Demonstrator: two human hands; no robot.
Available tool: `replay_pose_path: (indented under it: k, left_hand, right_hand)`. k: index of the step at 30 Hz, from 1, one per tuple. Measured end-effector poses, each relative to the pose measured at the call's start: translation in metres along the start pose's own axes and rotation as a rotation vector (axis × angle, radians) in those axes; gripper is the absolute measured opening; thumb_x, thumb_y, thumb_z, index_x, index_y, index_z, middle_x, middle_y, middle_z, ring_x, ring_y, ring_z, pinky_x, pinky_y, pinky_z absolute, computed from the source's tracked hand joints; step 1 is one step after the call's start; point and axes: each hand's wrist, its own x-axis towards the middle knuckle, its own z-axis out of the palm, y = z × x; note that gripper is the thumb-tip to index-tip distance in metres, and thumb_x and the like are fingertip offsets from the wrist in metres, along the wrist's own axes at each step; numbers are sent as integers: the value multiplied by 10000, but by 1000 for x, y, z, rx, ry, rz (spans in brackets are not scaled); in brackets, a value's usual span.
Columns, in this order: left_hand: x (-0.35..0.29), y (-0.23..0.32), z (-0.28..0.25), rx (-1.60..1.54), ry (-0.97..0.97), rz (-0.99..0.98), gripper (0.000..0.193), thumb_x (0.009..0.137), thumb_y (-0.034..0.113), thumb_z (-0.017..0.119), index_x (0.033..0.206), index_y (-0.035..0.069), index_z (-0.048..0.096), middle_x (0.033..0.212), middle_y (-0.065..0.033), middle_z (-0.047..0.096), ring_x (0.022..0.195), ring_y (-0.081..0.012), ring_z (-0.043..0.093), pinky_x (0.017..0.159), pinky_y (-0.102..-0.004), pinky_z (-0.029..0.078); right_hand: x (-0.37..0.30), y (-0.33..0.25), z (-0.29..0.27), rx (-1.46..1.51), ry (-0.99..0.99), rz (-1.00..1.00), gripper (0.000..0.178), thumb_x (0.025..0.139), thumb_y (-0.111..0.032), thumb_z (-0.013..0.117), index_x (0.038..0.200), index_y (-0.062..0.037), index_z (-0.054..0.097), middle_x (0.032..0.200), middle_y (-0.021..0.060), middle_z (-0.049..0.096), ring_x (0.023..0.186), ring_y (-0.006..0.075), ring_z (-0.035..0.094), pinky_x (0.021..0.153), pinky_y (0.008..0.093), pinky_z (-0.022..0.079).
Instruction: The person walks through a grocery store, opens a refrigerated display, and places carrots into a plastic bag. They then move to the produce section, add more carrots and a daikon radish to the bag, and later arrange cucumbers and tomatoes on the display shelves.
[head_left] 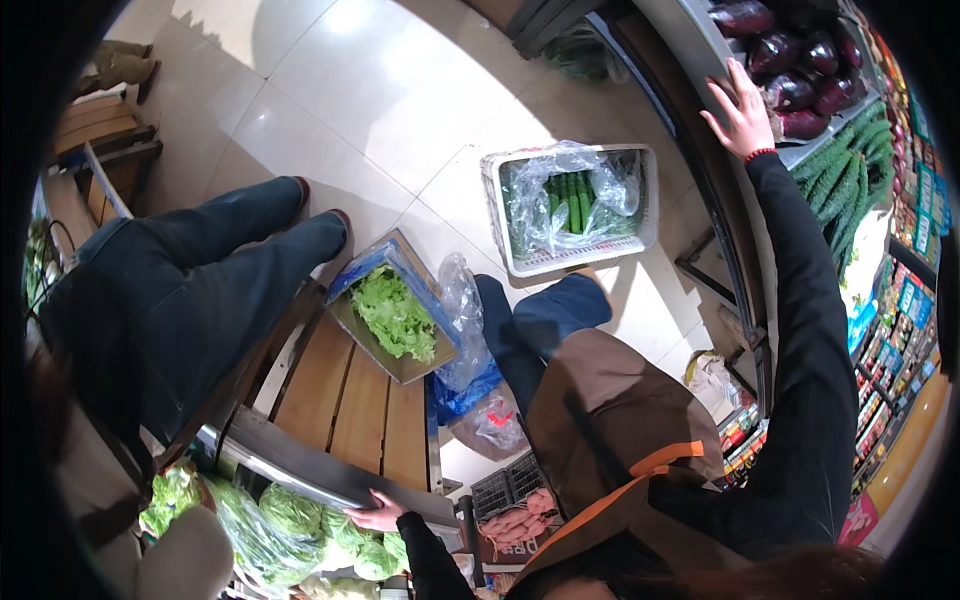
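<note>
My right hand (748, 118), a red bead band at its wrist, lies with spread fingers on the grey edge (697, 45) of a produce shelf, right beside the dark purple eggplants (790, 90). Low in the view, my left hand (378, 513) touches the metal rim (310, 470) of another stand, close to green cabbages (292, 515). Its fingers are stretched out and nothing is in them. Between the two stands, a white plastic crate (520, 268) on the floor holds cucumbers (570, 203) inside a clear bag. A cardboard box (405, 372) of leafy lettuce (393, 312) sits on wooden slats.
Another person in dark trousers (190, 270) stands at the left, near the slatted stand (360, 410). Bumpy green gourds (850, 170) lie below the eggplants. Clear plastic (462, 325) hangs beside the lettuce box. Pinkish roots (515, 525) are near my left forearm.
</note>
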Motion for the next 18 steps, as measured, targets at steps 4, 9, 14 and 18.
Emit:
replay_pose_path:
  k: [4,9,14,18]
  left_hand:
    - [0,1,-1,-33,52,75,859,847,328,784,1527,66,332,1400,-234,469,1265,-419,488,1027,-525,462]
    - [3,1,-2,-34,33,58,849,860,302,776,1535,73,316,1394,-249,458,1261,-428,480,1030,-539,444]
    - [10,13,-13,19,-201,-197,953,842,224,791,1589,117,209,1404,-286,419,1277,-443,449,1041,-527,428]
    - [35,21,-20,-190,-327,-523,1063,794,361,841,1591,93,190,1330,-277,504,1196,-431,528,1028,-512,442]
  right_hand:
    - [2,-7,0,68,20,38,582,867,-268,753,1391,-101,564,1589,213,287,1452,394,334,1157,471,345]
    - [1,-1,4,49,58,-14,584,872,-273,744,1398,-103,558,1596,213,269,1453,402,325,1159,477,342]
    - [3,-8,-4,-51,-91,62,624,925,-369,653,1462,-102,482,1618,214,209,1485,394,247,1190,484,280]
    - [19,-33,-30,-71,-235,187,754,897,-393,680,1534,-130,376,1635,233,141,1527,380,134,1196,567,213]
